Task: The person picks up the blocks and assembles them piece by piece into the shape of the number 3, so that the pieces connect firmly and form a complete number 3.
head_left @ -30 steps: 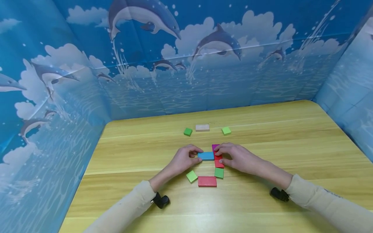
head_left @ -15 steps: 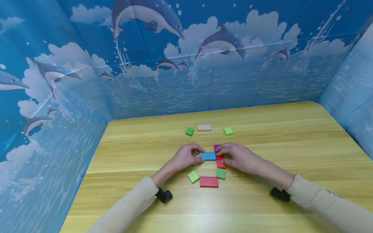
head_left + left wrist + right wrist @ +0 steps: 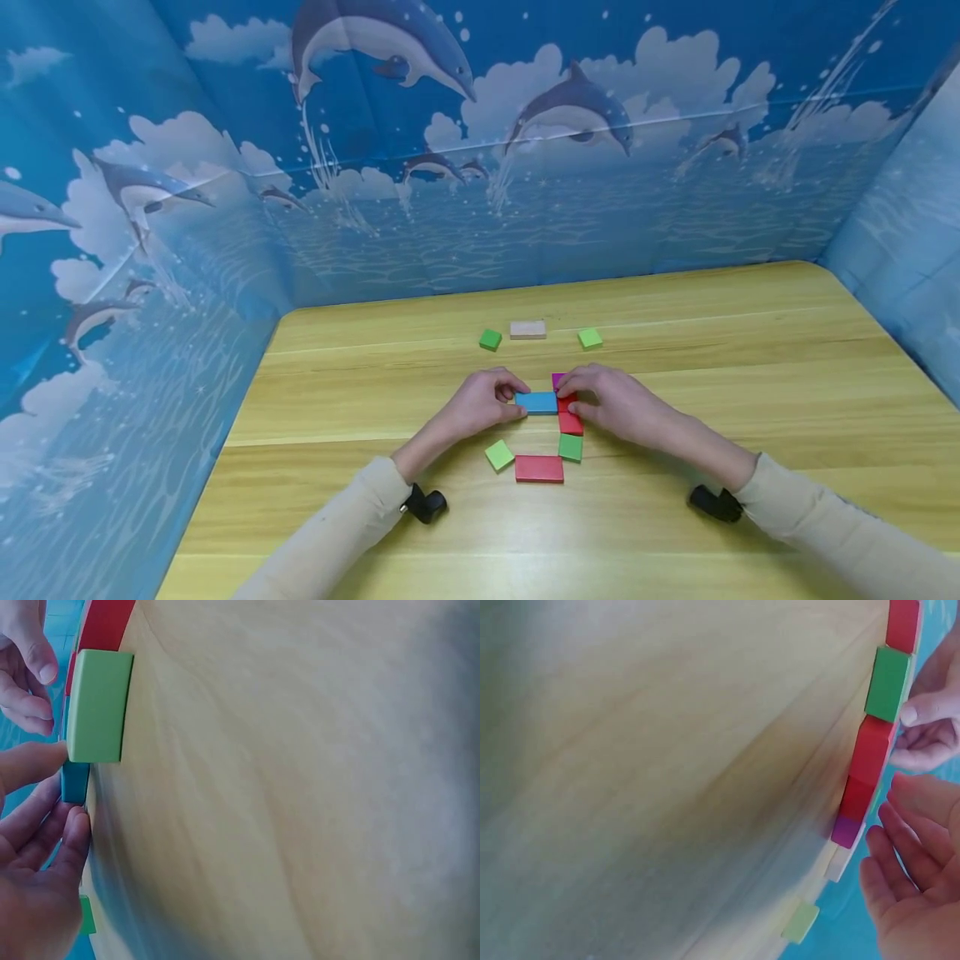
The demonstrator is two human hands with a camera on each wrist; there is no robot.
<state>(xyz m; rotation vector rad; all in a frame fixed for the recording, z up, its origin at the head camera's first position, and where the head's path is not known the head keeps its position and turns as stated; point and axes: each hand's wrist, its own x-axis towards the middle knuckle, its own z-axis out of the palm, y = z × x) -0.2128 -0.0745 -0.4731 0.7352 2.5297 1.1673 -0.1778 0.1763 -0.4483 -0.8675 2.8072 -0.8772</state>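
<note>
My left hand [image 3: 483,404] pinches the left end of a blue rectangular block [image 3: 536,403], thumb at its near edge and index finger at its far edge. The block's right end meets a column of a magenta block [image 3: 557,379], two red square blocks [image 3: 571,423] and a green square block [image 3: 570,447]. Over the upper part of this column, my right hand [image 3: 618,404] has its fingertips at the red and magenta blocks, partly covering them. Its fingers [image 3: 915,806] look relaxed in the right wrist view. Nearer to me lie a long red block [image 3: 538,468] and a tilted light green square [image 3: 499,455].
Farther back on the wooden table [image 3: 337,367] lie a dark green square [image 3: 491,339], a pale wood-coloured block [image 3: 528,330] and another light green square [image 3: 590,338]. A blue dolphin-print curtain [image 3: 450,242] hangs behind the table and along its sides.
The head view has shifted slightly, so everything appears a little farther right. Both hands and the blocks keep the same places relative to one another.
</note>
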